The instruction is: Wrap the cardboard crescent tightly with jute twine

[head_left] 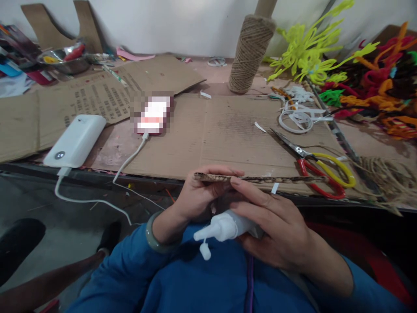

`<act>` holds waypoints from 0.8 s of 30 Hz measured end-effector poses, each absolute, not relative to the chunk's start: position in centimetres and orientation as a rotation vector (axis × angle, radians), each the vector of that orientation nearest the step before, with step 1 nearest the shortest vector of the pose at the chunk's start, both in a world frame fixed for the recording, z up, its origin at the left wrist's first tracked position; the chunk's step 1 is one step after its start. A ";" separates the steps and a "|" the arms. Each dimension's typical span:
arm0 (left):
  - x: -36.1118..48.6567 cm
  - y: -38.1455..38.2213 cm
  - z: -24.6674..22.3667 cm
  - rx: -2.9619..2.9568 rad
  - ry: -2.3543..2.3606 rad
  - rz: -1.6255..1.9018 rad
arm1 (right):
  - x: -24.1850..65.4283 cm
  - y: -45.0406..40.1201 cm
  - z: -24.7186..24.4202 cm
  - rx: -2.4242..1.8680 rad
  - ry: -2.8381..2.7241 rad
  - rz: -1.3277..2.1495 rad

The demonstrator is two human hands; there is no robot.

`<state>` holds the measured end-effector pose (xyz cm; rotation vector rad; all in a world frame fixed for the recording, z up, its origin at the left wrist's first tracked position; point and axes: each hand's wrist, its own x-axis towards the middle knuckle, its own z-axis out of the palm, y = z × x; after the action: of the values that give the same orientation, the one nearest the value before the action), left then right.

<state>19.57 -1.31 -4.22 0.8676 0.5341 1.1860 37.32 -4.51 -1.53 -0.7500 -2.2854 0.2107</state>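
Observation:
Close to my body, my left hand (198,193) grips the left end of a piece of corrugated cardboard (257,178), seen nearly edge-on. My right hand (276,221) is wrapped round a white glue bottle (230,224) with a pointed nozzle facing left. The bottle's small cap (205,251) hangs open from the nozzle on a thin strap. A fingertip of my right hand also rests against the cardboard's edge. The face of the cardboard turned toward me is mostly hidden behind my hands.
Scissors (299,151) with red and yellow handles lie at the table's right. A phone (153,115) is cabled near a white power bank (76,141). Behind stand a twine spool (250,54) and yellow fuzzy-stem flowers (309,52). Flat cardboard (224,134) covers the table's middle.

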 end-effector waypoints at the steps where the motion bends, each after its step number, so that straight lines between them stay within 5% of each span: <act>1: 19.6 -1.3 -4.2 0.861 0.523 1.184 | 37.3 -4.5 -1.5 -0.743 -2.290 0.200; 16: 19.7 -1.3 -4.3 0.869 0.521 1.195 | 37.6 -4.1 -1.3 -0.735 -2.314 0.132; 24: 19.9 -1.1 -4.7 0.851 0.543 1.213 | 38.5 -4.1 0.1 -0.755 -2.291 0.365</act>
<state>19.88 -1.10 -4.65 0.8508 0.5432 1.2125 38.49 -4.09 0.14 -0.7546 -2.2909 0.3653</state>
